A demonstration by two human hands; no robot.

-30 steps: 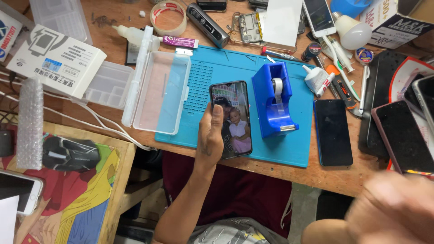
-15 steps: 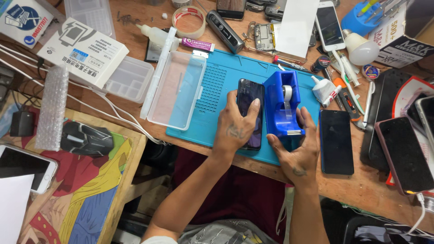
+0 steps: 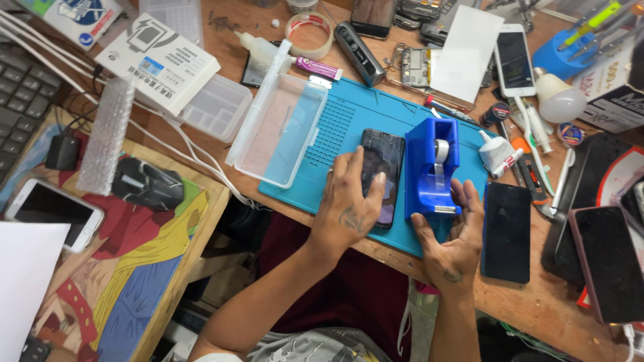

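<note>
Left hand (image 3: 350, 208) spread flat over the dark phone (image 3: 382, 175), fingers (image 3: 380, 184) apart and pressing down on the glass, probably just to pin it so it doesn't slide. Phone lying face up on the blue work mat (image 3: 339, 127), just left of the blue tape dispenser (image 3: 433, 171), nearly touching it.

Right hand (image 3: 451, 238) cupped at the near end of the dispenser, thumb on the left corner, fingers curled loosely apart up the right side. Not clamped, more like steadying it. Looks placed close on purpose, tape end within easy reach of the screen.

Mat rubbery-looking, with a grid of little holes at the left edge. Dispenser chunky moulded plastic, white roll up top. Clear plastic lidded box (image 3: 282, 127) propped open half on the mat. Another black phone (image 3: 506, 231) lying on the bare wooden bench to the right, glossy and dark. Bubble wrap strip (image 3: 107, 134) and a black mouse (image 3: 146, 184) off to the left.
</note>
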